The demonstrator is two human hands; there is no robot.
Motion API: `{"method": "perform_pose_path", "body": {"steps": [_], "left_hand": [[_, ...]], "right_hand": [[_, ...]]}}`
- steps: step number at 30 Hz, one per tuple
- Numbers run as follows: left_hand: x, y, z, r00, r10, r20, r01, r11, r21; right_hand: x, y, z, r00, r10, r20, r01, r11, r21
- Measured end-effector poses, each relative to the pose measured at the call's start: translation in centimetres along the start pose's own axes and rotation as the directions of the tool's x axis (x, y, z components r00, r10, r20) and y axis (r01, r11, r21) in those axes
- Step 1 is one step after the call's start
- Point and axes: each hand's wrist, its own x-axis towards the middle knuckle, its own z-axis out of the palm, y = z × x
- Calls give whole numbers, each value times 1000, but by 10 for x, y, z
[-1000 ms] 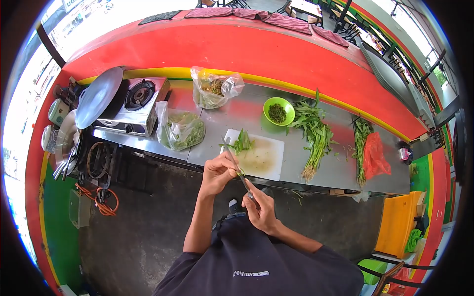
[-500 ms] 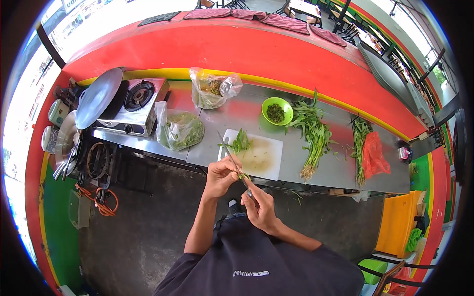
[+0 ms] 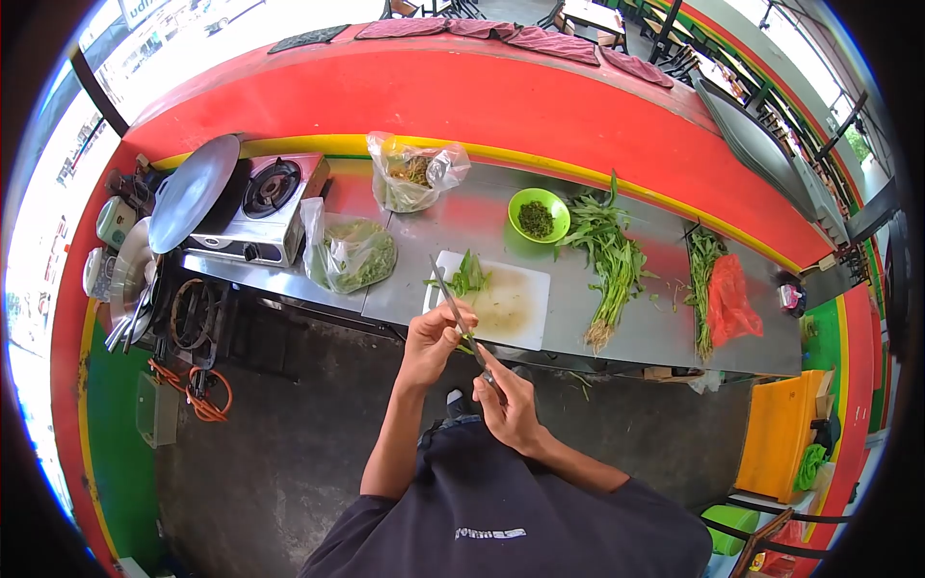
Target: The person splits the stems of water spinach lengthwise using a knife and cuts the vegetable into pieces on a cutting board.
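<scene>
Gripping one knife as before, the right hand sits just nearside of the cutting board; the left hand pinches apparently one green stem, partly hidden, there. Beyond the board: one bowl; leftward, two bags.

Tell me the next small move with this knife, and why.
Perhaps ease the left hand slightly clear of the knife before cutting: it runs close beside that hand, which pinches a green stem, and the right hand grips it.

Eatery kitchen: stove, dining tables
</scene>
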Motion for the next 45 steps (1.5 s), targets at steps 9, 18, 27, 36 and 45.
{"method": "perform_pose_path", "body": {"steps": [9, 18, 27, 36, 45], "left_hand": [[-11, -20, -9, 996, -87, 35, 90, 994, -64], [-6, -12, 7, 999, -18, 41, 19, 999, -26], [-6, -16, 6, 998, -53, -34, 49, 995, -87], [5, -13, 5, 999, -7, -37, 4, 997, -79], [6, -27, 0, 998, -56, -18, 52, 986, -161]], "right_hand": [[1, -3, -6, 1000, -1, -9, 1, 1000, 9], [3, -4, -10, 1000, 20, -15, -20, 1000, 9], [-4, 2, -10, 998, 66, 9, -66, 998, 13], [-4, 1, -11, 1000, 14, -6, -14, 1000, 15], [-11, 9, -22, 995, 94, 34, -95, 995, 12]]}}
